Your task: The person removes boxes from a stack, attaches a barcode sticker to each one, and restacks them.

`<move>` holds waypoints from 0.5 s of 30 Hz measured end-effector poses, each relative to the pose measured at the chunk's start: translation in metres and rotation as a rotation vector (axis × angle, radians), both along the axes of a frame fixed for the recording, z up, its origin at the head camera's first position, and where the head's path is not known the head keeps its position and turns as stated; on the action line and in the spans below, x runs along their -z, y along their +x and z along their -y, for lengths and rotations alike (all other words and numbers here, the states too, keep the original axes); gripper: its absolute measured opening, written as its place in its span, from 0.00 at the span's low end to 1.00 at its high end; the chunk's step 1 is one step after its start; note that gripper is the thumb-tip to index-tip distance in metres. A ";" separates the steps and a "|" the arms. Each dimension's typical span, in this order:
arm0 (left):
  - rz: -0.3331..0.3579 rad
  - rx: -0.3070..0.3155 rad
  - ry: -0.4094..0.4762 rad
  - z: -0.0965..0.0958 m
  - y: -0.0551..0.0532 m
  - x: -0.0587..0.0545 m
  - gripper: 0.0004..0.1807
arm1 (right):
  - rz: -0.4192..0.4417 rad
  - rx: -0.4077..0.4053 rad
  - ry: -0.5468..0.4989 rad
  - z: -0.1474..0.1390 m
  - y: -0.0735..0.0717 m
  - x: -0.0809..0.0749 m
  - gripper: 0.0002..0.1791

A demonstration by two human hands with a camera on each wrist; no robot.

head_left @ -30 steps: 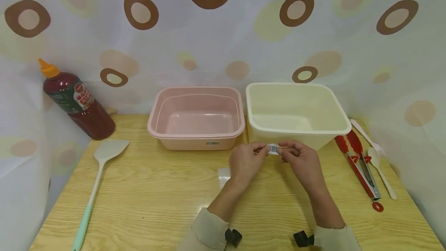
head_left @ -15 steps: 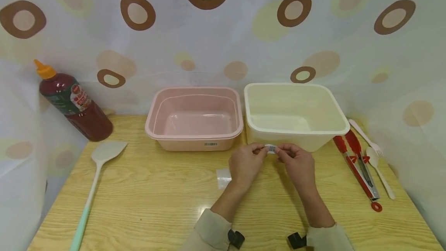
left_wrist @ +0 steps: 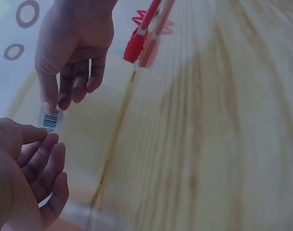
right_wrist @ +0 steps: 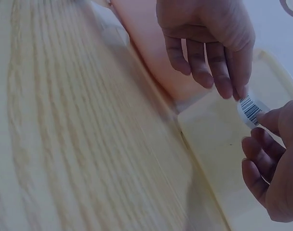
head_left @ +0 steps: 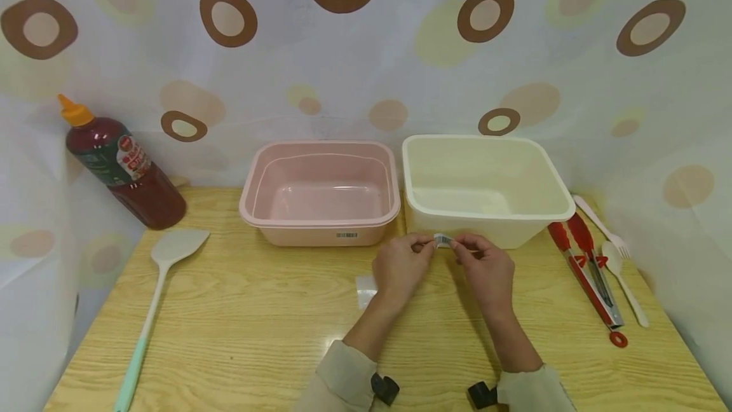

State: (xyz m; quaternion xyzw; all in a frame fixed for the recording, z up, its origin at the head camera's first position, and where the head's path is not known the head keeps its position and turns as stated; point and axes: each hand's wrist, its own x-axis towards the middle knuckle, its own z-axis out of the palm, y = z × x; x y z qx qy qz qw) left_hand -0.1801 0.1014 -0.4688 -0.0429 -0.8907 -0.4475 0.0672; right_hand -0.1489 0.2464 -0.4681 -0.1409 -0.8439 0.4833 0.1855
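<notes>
Between my two hands is a small white barcode sticker [head_left: 443, 240], its black bars facing me. My left hand [head_left: 402, 267] pinches one end between thumb and forefinger, and my right hand [head_left: 487, 270] pinches the other. In the right wrist view the barcode sticker [right_wrist: 250, 109] looks slightly curved. Both hands are just in front of the cream bin [head_left: 420, 213]; whether the sticker touches its wall, I cannot tell. Left of that bin stands a pink basin [head_left: 297, 235] with a barcode label on its front. A clear plastic piece [head_left: 366, 291] lies by my left wrist.
A sauce bottle [head_left: 126, 170] leans at the back left, behind a spatula [head_left: 150, 310] with a mint handle. On the right lie red tongs [head_left: 591, 278], a pale spoon [head_left: 626, 281] and a pink fork [head_left: 603, 224]. A patterned curtain [head_left: 366, 81] hangs behind the table.
The sticker has tilted and shifted slightly left and up between my fingers. My right hand has come closer to my left. The bins and utensils stay put; the head view shifts a little.
</notes>
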 end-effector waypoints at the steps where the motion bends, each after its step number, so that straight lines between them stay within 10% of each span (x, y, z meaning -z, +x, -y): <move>1: 0.005 0.001 -0.010 0.001 0.000 0.000 0.05 | -0.001 -0.004 0.000 0.000 0.000 0.001 0.10; 15: 0.076 0.024 0.007 0.003 0.001 -0.003 0.09 | -0.016 -0.051 -0.103 0.000 0.002 0.000 0.13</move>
